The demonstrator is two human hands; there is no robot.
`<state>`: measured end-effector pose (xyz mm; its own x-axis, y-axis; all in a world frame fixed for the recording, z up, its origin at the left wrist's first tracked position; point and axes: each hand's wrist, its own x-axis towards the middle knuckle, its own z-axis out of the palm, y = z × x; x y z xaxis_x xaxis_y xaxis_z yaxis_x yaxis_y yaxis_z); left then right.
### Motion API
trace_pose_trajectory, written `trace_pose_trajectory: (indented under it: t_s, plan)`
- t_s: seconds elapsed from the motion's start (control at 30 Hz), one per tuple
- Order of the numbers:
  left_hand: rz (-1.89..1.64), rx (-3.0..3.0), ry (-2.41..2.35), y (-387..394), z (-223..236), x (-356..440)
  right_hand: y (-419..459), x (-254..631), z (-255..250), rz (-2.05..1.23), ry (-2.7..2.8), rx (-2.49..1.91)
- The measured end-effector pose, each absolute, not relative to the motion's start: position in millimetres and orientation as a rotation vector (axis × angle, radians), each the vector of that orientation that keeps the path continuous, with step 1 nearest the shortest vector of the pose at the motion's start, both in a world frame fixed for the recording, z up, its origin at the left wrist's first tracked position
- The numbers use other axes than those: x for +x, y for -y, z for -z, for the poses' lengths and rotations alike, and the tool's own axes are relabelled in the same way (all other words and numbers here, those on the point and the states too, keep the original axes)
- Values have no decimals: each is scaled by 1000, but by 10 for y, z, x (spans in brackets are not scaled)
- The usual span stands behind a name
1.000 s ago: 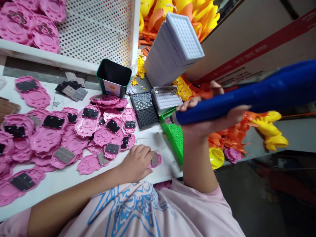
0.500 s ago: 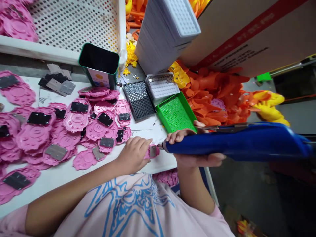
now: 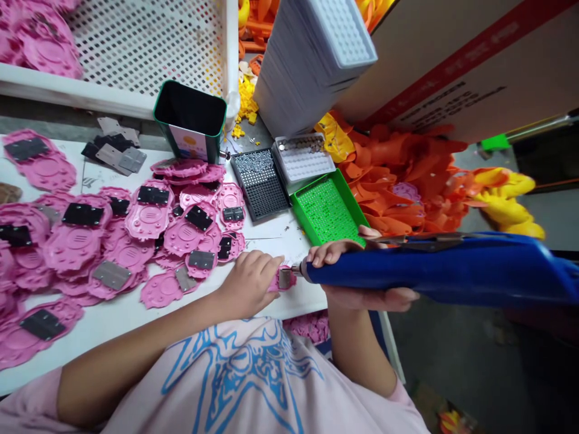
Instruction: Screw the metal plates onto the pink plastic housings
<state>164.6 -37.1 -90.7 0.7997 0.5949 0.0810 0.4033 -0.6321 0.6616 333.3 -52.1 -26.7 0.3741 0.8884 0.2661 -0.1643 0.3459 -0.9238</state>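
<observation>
My right hand (image 3: 362,274) is wrapped round a long blue electric screwdriver (image 3: 434,271). Its tip rests on a small grey metal plate on a pink plastic part (image 3: 284,278) at the white table's (image 3: 113,325) front edge. My left hand (image 3: 251,283) presses down on that pink part with curled fingers and holds it still. Left of my hands lie several pink parts (image 3: 149,220), each with a black or grey plate on it.
A black screw tray (image 3: 260,182), a white tray (image 3: 304,158) and a green tray (image 3: 326,211) stand behind my hands. A green-rimmed tin (image 3: 190,123), a white perforated basket (image 3: 149,48), a stack of white trays (image 3: 312,60) and orange and yellow plastic parts (image 3: 407,187) fill the back and right.
My right hand brought the blue screwdriver down from above the green tray to the pink part under my left hand. In the last half second its tip stays there.
</observation>
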Motion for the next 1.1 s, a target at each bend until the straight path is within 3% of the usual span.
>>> trace_pose_trajectory:
  t_s: [0.83,1.1]
  plan:
    - [-221,2309,-756,350,818,1661,538,3297,387,-823,1140,-871]
    - [-324,2302,-774,391,866,1643,692,3373,226,-755,942,-938]
